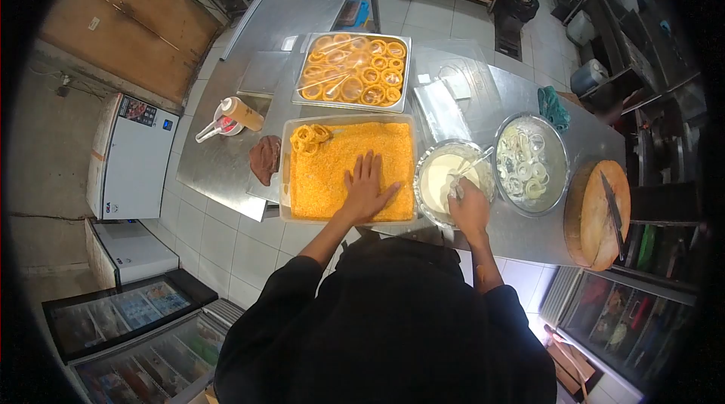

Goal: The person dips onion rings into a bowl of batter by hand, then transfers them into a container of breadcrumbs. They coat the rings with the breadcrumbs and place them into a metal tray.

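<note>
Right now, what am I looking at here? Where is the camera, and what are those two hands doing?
No machine here: a person in black wears one camera on the head, looking down at their own bare hands. The left hand lies flat on orange crumbs in a tray. The right hand seems to grip a utensil in a batter bowl. Beside it stands an onion bowl; behind, a pan of coated rings; a knife lies on a round board.
</note>
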{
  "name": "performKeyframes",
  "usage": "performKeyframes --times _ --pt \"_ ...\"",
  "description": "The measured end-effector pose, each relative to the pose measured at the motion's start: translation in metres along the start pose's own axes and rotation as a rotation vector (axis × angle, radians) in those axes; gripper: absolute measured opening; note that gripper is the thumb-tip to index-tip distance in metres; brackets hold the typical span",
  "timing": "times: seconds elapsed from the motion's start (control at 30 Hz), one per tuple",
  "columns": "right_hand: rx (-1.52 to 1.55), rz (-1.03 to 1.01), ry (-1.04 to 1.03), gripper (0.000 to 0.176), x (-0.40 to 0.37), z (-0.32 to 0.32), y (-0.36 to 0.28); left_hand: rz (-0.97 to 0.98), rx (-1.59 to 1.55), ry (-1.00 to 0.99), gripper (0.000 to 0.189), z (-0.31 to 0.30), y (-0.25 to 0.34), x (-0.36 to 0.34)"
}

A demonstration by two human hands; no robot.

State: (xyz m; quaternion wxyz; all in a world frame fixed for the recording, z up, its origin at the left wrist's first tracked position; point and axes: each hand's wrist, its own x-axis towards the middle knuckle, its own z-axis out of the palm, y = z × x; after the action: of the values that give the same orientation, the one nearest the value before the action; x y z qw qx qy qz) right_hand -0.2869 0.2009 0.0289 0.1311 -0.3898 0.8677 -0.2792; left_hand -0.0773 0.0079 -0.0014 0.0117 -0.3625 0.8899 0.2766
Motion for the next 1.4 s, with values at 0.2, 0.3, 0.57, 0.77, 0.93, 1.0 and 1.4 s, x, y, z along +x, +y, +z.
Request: performKeyframes --times 0.2,0.3,0.57,0.77,0.93,1.0,1.4 --pt "-0.029 0.012 -0.037 0.041 -0.001 0.0 0.0 0.065 -0.015 -0.066 0.103 0.02 -0.005 -0.006" --pt "-0.023 0.0 -0.003 0.044 -0.001 0.004 0.004 0.091 0.013 -0.004 0.101 0.017 -0.002 -0.006" --pt "-0.06 0.026 -0.053 0.044 0.001 0.002 0.004 0.013 -0.229 0.05 0.073 0.009 0.0 -0.007" --pt "-0.039 0.013 -0.009 0.042 -0.001 -0.001 -0.001 -0.041 -0.272 0.058 0.067 0.027 0.006 -0.015" --pt "-0.046 0.011 -0.029 0.04 0.0 0.0 0.001 -0.151 -0.217 -0.028 0.068 0.017 0.02 -0.013" --pt "-0.045 0.014 -0.031 0.04 0.0 0.0 0.001 -0.094 -0.308 0.177 0.061 0.021 0.016 -0.011" --pt "-0.036 -0.007 -0.029 0.036 0.0 -0.001 0.001 -0.128 0.116 0.091 0.101 -0.059 0.015 -0.018"
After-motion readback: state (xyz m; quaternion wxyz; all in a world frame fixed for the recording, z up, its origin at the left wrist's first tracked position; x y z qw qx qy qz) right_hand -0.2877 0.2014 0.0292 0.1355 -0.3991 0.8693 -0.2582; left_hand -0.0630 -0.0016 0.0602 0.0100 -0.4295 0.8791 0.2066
